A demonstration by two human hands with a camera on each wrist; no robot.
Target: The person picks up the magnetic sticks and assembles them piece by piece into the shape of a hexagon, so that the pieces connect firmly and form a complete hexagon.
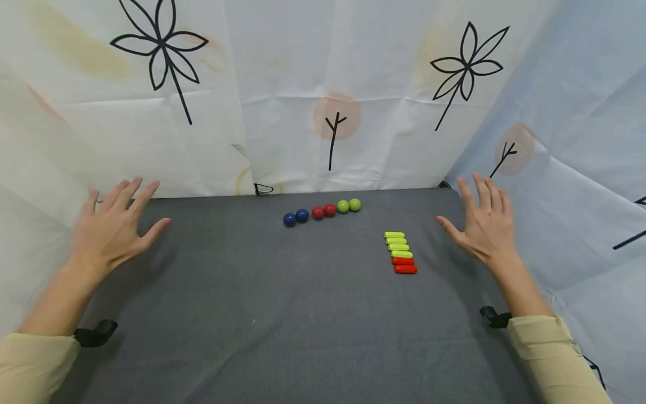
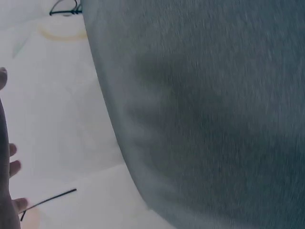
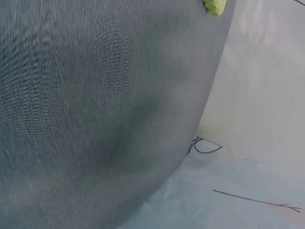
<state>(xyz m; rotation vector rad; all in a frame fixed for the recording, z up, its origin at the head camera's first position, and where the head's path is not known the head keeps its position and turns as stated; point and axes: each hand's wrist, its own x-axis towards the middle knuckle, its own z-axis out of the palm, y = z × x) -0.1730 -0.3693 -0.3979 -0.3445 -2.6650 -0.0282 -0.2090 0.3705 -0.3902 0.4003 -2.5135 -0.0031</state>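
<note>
In the head view my left hand is held over the far left part of the grey cloth, fingers spread and nothing in them. A strip of that hand shows at the left wrist view's edge. Over the right side is my right hand, fingers straight, thumb out, holding nothing. Nearest to it lies a column of short rods: several yellow-green rods above two red rods. Toward the back edge, small balls form a slanting row: two blue balls, two red balls and two green balls.
A grey cloth covers the table. White patterned curtains hang behind it and along both sides. Each wrist wears a dark strap mount. A bumpy yellow-green thing is cut off at the right wrist view's top.
</note>
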